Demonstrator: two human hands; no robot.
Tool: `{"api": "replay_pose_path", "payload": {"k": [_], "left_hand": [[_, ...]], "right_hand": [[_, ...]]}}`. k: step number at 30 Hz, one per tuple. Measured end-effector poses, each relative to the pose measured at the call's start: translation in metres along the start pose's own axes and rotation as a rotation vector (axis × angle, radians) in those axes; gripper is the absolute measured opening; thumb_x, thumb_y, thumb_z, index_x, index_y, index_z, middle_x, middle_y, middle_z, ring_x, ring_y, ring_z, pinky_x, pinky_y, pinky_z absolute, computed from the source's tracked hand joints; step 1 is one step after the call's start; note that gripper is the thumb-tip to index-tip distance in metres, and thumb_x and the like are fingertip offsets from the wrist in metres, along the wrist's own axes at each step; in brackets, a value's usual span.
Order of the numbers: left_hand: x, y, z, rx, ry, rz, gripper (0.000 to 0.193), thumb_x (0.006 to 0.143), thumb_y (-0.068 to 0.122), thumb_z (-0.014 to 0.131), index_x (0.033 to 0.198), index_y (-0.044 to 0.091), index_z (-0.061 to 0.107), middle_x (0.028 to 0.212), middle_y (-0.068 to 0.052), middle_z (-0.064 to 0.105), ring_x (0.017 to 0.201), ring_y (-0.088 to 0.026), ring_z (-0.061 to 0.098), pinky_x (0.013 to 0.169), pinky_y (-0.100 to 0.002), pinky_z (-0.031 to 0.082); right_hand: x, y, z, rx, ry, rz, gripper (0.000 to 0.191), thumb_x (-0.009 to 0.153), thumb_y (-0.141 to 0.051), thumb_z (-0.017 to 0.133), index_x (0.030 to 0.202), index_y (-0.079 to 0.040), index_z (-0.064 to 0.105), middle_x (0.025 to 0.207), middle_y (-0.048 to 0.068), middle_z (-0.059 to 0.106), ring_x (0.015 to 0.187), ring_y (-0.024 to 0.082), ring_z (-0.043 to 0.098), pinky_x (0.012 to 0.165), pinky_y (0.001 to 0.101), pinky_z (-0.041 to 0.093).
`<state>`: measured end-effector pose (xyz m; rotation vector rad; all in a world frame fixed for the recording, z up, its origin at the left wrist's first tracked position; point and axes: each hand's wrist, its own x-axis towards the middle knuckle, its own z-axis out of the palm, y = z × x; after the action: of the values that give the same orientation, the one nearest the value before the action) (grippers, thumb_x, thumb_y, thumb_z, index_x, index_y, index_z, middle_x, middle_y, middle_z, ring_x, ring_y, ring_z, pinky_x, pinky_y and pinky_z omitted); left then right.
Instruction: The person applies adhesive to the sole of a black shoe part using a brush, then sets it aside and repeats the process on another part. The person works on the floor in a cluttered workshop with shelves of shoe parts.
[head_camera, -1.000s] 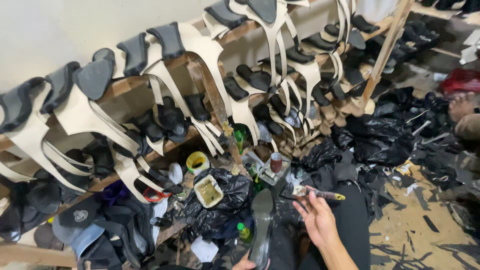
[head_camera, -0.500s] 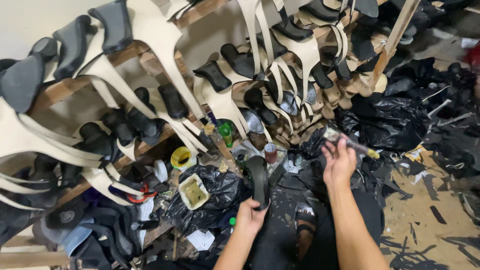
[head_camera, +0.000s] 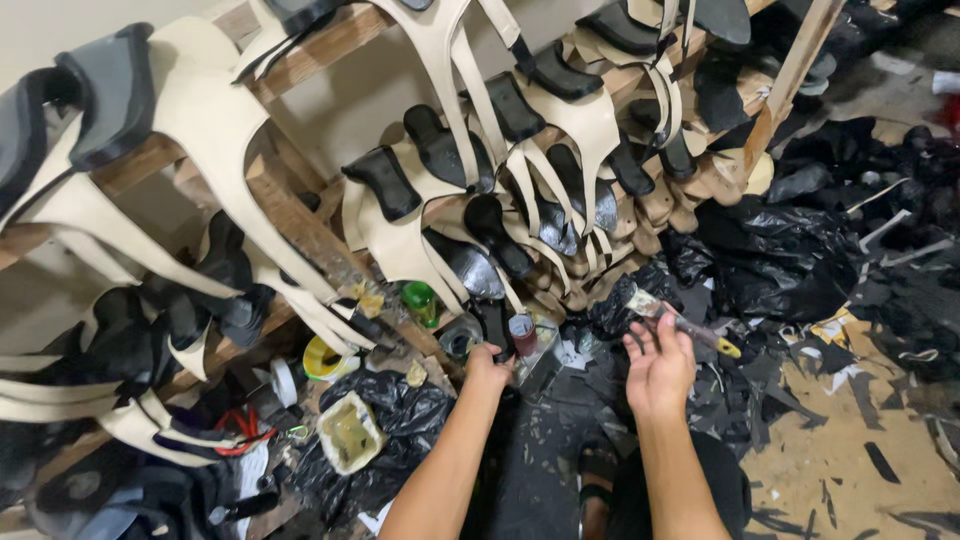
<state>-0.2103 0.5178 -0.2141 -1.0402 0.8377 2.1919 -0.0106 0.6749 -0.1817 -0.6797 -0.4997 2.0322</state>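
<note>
Right of centre in the frame, my right hand (head_camera: 657, 368) pinches a paintbrush (head_camera: 683, 324) between thumb and forefingers, the rest of the fingers fanned loosely. Its long axis slants from the bristle end at upper left down to the yellow handle tip at lower right, lying across the top of my fingers.

Just left of it, my left hand (head_camera: 487, 366) is curled with the knuckles up, its fingertips touching a dark sole piece (head_camera: 494, 326) that stands beside a small red-brown can (head_camera: 522, 335). I cannot tell whether this hand grips the piece or only rests on it. The can lies between my two hands, nearer the left.

Further left sit a green bottle (head_camera: 420, 300), a yellow tape roll (head_camera: 322, 358) and a glue tub (head_camera: 349, 432) on crumpled black plastic bags (head_camera: 398, 405). Above, filling the upper half, a wooden rack (head_camera: 300, 225) carries cream-and-black shoe uppers, close over the can. Open room lies only to the lower right, on the scrap-strewn floor (head_camera: 850, 450).
</note>
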Motion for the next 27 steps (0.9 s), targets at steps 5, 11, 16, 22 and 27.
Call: {"api": "replay_pose_path", "payload": {"k": [5,11,16,22,27], "left_hand": [[0.038,0.001,0.041,0.148,0.11,0.191,0.026,0.079,-0.008,0.054,0.103,0.001,0.053,0.11,-0.017,0.056,0.1,-0.036,0.058,0.09,-0.058,0.056],[0.09,0.002,0.072,0.068,-0.124,0.176,0.014,0.084,-0.002,0.054,0.096,0.005,0.052,0.099,-0.013,0.057,0.09,-0.033,0.061,0.082,-0.051,0.059],[0.122,-0.006,0.06,0.077,-0.074,0.16,0.01,0.084,0.001,0.053,0.093,0.004,0.054,0.102,-0.014,0.059,0.095,-0.033,0.06,0.085,-0.049,0.059],[0.137,-0.005,0.034,0.074,-0.012,0.145,0.017,0.079,0.006,0.056,0.095,0.009,0.057,0.103,-0.01,0.059,0.094,-0.029,0.058,0.079,-0.043,0.053],[0.133,0.002,0.042,0.01,0.046,0.202,0.025,0.078,0.003,0.053,0.1,0.006,0.061,0.104,-0.012,0.062,0.093,-0.03,0.06,0.08,-0.047,0.056]], "right_hand": [[0.01,0.0,0.002,0.016,0.008,0.009,0.026,0.106,-0.028,0.06,0.124,-0.01,0.061,0.106,0.002,0.067,0.095,0.018,0.062,0.085,0.0378,0.05],[0.024,0.007,0.01,-0.015,0.05,0.02,0.026,0.105,-0.027,0.059,0.126,-0.012,0.061,0.105,0.001,0.068,0.092,0.016,0.063,0.082,0.0362,0.051],[0.038,0.018,0.013,0.016,0.018,0.056,0.028,0.105,-0.027,0.061,0.127,-0.01,0.061,0.103,0.0,0.068,0.09,0.016,0.065,0.081,0.0353,0.05],[0.044,0.028,0.01,-0.017,0.05,0.081,0.028,0.103,-0.029,0.061,0.126,-0.012,0.062,0.099,0.0,0.067,0.088,0.015,0.064,0.079,0.0347,0.051],[0.043,0.031,0.01,-0.029,0.048,0.075,0.028,0.104,-0.029,0.062,0.124,-0.009,0.062,0.097,0.001,0.066,0.087,0.015,0.062,0.077,0.0343,0.051]]}}
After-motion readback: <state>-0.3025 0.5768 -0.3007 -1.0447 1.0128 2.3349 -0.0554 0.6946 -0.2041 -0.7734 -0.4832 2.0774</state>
